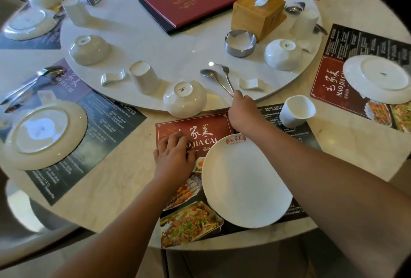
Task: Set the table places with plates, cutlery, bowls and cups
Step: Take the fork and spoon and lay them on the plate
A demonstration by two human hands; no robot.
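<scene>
Head view: spoons (206,72) in right grip (242,111)

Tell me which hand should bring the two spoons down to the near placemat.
Right. The right hand is at the handle ends of the spoons on the turntable; the left hand rests on the placemat, farther from them.

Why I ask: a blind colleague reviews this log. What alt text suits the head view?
The right hand pinches the handles of two metal spoons on the white turntable; the left hand rests on the red placemat beside a white plate. An upside-down bowl and a cup stand nearby.
</scene>
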